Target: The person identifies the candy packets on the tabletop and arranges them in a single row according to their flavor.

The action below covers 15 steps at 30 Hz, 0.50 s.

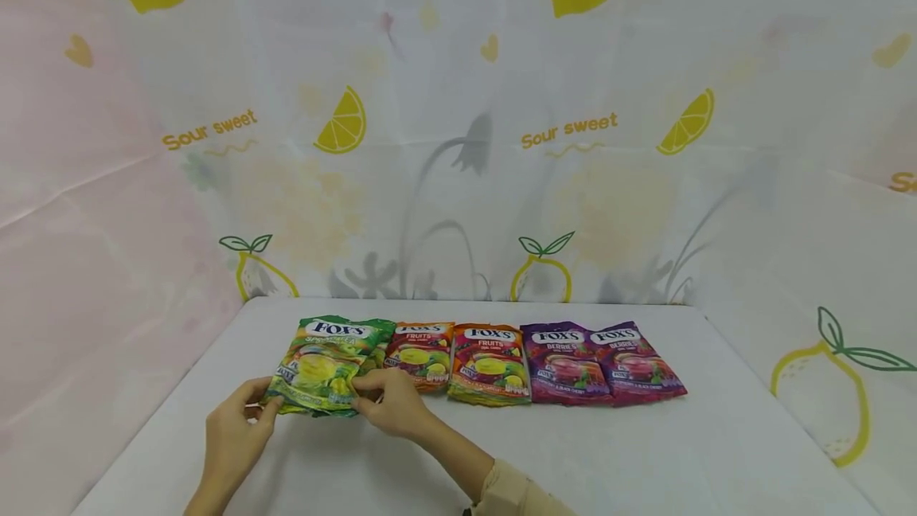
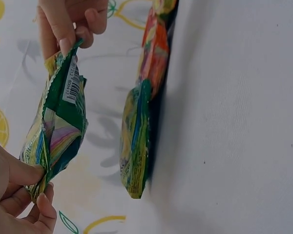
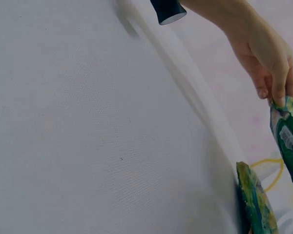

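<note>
My left hand (image 1: pixel 236 432) pinches the lower left corner of a green Fox's candy bag (image 1: pixel 318 365). The bag's lower right corner is gripped by my right hand (image 1: pixel 397 400). In the left wrist view this candy bag (image 2: pixel 63 117) is raised off the table, its barcode side showing. Behind it, a second green candy bag (image 1: pixel 382 345) lies mostly hidden in the head view; the left wrist view shows that green bag (image 2: pixel 135 141) resting on the table. The right wrist view catches my left hand (image 3: pixel 271 58) at the bag's corner.
Right of the green bags lie two orange Fruits bags (image 1: pixel 490 369) and two purple Berries bags (image 1: pixel 640 369), in a row on the white table (image 1: pixel 573 460). A lemon-printed cloth (image 1: pixel 444 102) stands behind and at both sides.
</note>
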Available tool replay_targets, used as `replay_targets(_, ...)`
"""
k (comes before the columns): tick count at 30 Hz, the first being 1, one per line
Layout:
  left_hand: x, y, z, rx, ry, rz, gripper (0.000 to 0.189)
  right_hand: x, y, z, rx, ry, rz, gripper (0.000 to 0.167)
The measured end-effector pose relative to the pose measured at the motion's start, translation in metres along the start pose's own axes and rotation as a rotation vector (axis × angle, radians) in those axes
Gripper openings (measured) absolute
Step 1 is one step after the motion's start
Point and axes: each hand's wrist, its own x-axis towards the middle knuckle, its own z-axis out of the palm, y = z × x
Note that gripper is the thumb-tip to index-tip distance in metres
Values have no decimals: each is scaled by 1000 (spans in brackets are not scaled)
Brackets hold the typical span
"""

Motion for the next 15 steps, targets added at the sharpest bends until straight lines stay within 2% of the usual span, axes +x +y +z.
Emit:
replay_targets(8,8,-14,1,-3,0,-23,23,11,7,11,-1,29,2,28)
replay_targets(15,18,-27,1,18,0,-58,22,26,13,21,-8,51,-34,22)
